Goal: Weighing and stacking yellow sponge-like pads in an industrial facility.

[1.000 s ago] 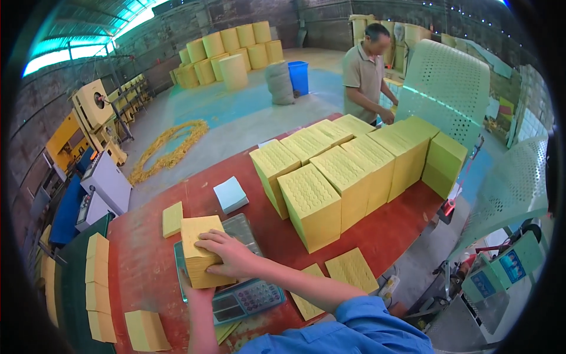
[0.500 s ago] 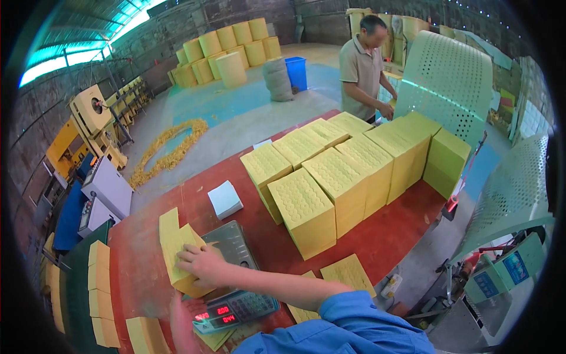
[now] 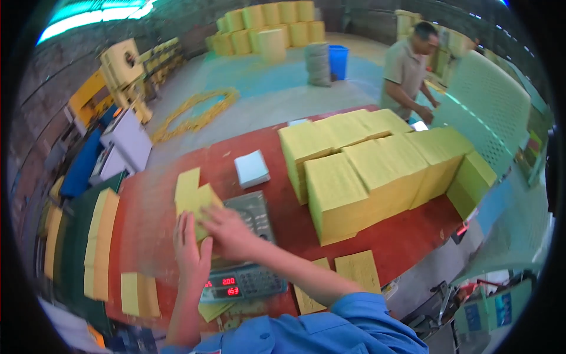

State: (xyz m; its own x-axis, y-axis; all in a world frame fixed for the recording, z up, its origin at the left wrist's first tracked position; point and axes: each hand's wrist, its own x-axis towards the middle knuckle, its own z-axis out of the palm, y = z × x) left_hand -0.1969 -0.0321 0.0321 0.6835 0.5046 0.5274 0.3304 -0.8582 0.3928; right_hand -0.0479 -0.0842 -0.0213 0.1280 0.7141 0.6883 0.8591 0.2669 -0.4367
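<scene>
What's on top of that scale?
A yellow stack, the left hand and right hand cover part of the scale; some grey platform shows. The stack's underside is hidden, so contact is unclear.

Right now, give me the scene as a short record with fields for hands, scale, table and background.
Left hand: flat, fingers extended, at the near side of a yellow paper stack
Right hand: blurred, at that stack's right; exact grip unclear
Digital scale: red digits lit
Red table: pale blue paper stack beyond the scale; tall yellow stacks to the right
Background: co-worker in beige, blue bin
</scene>
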